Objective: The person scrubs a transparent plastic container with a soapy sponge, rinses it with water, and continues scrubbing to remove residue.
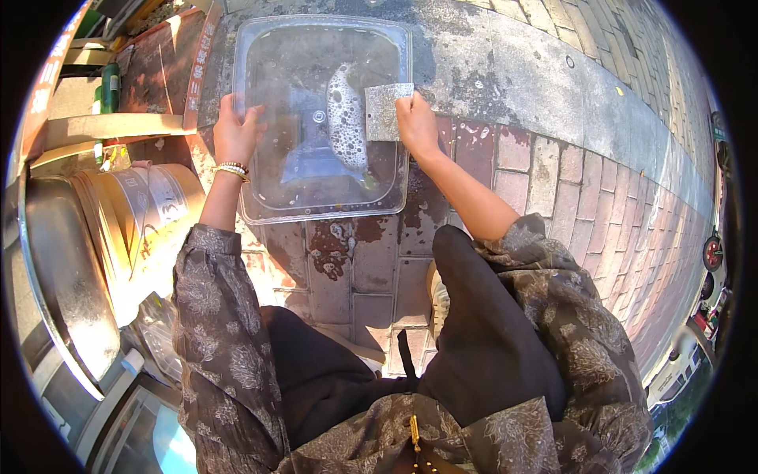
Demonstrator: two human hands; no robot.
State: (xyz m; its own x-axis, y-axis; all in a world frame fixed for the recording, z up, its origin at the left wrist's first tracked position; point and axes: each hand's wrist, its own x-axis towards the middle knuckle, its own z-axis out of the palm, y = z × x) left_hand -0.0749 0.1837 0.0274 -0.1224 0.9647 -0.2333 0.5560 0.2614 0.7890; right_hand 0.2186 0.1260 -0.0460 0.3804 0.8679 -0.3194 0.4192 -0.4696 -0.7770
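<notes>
Plastic you can see through makes the big tub, which sits on the brick ground in front of the person. White bubbly suds lie in a long patch inside the tub, a bit right of its middle. The right hand is at the tub's right edge, and its fingers are bent tight around one side of a flat grey pad. The pad looks rough, and it sticks out to the left over the tub, close beside the suds. The left hand is at the tub's left edge, with its fingers bent and its thumb pointing in toward the tub. I cannot tell how hard those fingers hold on, because some of them are hidden or blurry. Beads go round the left wrist. Both dark sleeves have pale flowers on them. Dark wet spots show on the bricks just below the tub, and a shoe peeks out beside the person's right knee. Over on the left are a yellow-orange round container and, farther up, a green bottle.
</notes>
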